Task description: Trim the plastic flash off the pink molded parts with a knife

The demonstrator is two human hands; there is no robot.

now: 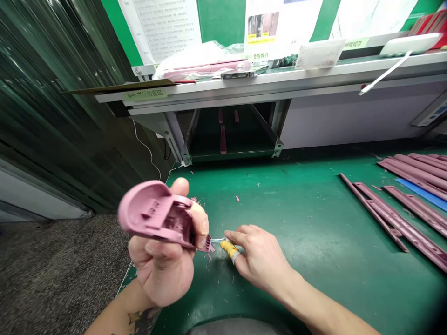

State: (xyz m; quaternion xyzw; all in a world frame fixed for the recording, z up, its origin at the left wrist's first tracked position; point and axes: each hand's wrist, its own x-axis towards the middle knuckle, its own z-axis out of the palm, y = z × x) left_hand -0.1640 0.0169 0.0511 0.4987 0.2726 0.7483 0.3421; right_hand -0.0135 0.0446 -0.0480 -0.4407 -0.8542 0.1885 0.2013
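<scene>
Pink parts (206, 69) in a clear bag (174, 58)

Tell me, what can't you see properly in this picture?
Head view:
- The tip of the yellow-wrapped tool: too small, lost against the pink plastic part in the left hand.
- Paper notices: cut off by the top edge, print too small.
- Pink bars: ends cut off by the right edge.

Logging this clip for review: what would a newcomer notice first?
The pink moulded plastic shell in the left hand, lower left, stands out first. Beside it, the right hand brings a yellow-handled trimming tool to its edge. Long pink plastic bars lie on the green mat at right.
</scene>
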